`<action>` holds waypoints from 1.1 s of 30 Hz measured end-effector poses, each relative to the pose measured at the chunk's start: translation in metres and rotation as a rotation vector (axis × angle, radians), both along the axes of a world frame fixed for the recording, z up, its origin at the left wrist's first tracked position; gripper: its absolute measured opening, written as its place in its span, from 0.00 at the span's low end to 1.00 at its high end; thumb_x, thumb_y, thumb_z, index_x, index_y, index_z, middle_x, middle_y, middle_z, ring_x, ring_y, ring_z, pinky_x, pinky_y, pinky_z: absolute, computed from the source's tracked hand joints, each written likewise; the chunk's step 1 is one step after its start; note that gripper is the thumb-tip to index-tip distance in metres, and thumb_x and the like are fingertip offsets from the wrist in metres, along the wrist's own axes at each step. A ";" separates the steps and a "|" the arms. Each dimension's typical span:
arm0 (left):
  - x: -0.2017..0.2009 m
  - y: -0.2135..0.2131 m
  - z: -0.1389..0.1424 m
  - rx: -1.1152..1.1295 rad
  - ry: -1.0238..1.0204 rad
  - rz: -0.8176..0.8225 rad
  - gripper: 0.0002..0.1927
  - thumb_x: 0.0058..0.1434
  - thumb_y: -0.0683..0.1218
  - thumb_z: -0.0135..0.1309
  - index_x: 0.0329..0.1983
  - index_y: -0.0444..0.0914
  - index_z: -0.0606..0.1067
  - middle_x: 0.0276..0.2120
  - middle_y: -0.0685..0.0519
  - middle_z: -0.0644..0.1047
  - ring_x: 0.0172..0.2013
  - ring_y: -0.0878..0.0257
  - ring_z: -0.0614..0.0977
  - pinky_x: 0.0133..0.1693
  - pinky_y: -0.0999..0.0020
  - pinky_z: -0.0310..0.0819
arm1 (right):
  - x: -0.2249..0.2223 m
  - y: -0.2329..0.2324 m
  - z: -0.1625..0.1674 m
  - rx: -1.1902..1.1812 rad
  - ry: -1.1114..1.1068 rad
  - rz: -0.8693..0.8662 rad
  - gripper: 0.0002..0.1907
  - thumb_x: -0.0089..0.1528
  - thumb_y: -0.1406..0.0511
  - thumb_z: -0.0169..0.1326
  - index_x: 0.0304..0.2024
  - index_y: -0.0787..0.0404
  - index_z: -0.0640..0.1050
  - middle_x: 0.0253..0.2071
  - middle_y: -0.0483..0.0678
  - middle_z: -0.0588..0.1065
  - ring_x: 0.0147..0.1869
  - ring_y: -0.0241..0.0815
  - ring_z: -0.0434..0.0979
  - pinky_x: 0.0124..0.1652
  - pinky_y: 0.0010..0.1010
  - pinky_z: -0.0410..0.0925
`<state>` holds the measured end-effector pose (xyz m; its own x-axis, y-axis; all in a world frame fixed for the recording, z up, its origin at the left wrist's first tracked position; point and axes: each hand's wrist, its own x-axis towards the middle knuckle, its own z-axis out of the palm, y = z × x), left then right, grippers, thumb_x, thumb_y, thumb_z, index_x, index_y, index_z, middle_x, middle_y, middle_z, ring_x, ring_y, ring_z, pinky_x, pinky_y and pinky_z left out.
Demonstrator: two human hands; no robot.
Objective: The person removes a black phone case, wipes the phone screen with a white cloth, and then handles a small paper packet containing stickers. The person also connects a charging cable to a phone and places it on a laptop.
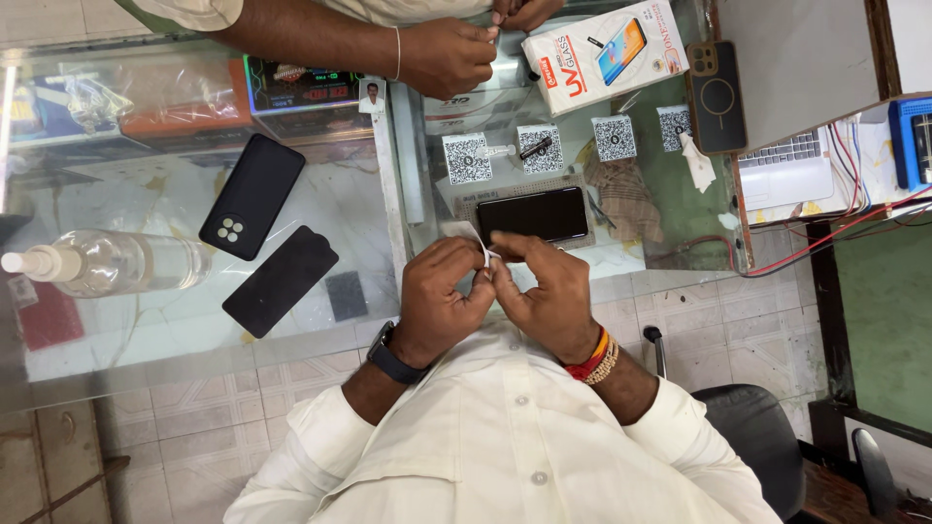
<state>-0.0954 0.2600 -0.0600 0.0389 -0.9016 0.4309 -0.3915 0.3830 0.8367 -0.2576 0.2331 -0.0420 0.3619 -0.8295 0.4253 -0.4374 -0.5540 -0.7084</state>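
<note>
At the near edge of the glass bench, head view, the person's two hands meet above the white shirt front. The left hand, with a dark watch at the wrist, and the right hand, with red and beaded bands at the wrist, each have a grip pinched on a small white wipe held between the fingertips of both. The wipe sits just in front of a black phone, which lies flat, screen up, on a perforated mat on the bench, apart from the hands.

To the left on the bench lie a black phone case, camera cut-outs showing, a dark flat screen panel, and a clear spray bottle on its side. Beyond the phone stand several square code cards. A white screen-protector box and a second phone in a dark case rest further back. A co-worker's hand reaches in across the far side, touching something small that cannot be made out.
</note>
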 end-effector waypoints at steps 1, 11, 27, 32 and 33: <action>0.001 0.000 0.000 -0.018 0.007 -0.016 0.04 0.52 0.35 0.55 0.31 0.32 0.74 0.32 0.46 0.77 0.36 0.50 0.80 0.38 0.59 0.75 | 0.000 -0.001 0.003 0.009 0.009 0.019 0.13 0.61 0.73 0.61 0.48 0.67 0.79 0.39 0.54 0.81 0.41 0.45 0.84 0.40 0.30 0.75; 0.001 0.000 0.001 0.201 0.275 -0.096 0.05 0.63 0.39 0.58 0.37 0.32 0.75 0.34 0.47 0.78 0.35 0.56 0.83 0.39 0.67 0.78 | 0.000 -0.008 0.012 -0.312 0.226 0.009 0.10 0.58 0.72 0.63 0.42 0.66 0.80 0.38 0.50 0.79 0.39 0.45 0.81 0.41 0.34 0.74; 0.005 0.002 -0.009 0.071 0.174 -0.076 0.07 0.64 0.39 0.59 0.42 0.31 0.76 0.55 0.40 0.76 0.55 0.49 0.81 0.53 0.60 0.76 | 0.005 -0.005 0.012 -0.168 0.119 -0.071 0.07 0.59 0.73 0.63 0.41 0.65 0.81 0.38 0.51 0.80 0.36 0.45 0.81 0.35 0.31 0.73; 0.008 -0.001 -0.009 0.015 0.081 -0.041 0.03 0.68 0.38 0.56 0.42 0.32 0.75 0.55 0.41 0.78 0.52 0.48 0.83 0.52 0.60 0.78 | 0.011 -0.006 0.014 -0.123 0.073 -0.095 0.09 0.59 0.74 0.64 0.42 0.66 0.81 0.38 0.51 0.80 0.37 0.44 0.83 0.34 0.31 0.73; 0.010 -0.002 -0.009 0.002 0.026 -0.041 0.04 0.68 0.38 0.56 0.42 0.32 0.74 0.54 0.41 0.78 0.51 0.48 0.83 0.51 0.61 0.79 | 0.011 -0.007 0.015 -0.133 0.070 -0.096 0.10 0.59 0.74 0.64 0.43 0.66 0.81 0.39 0.51 0.81 0.38 0.45 0.83 0.35 0.31 0.73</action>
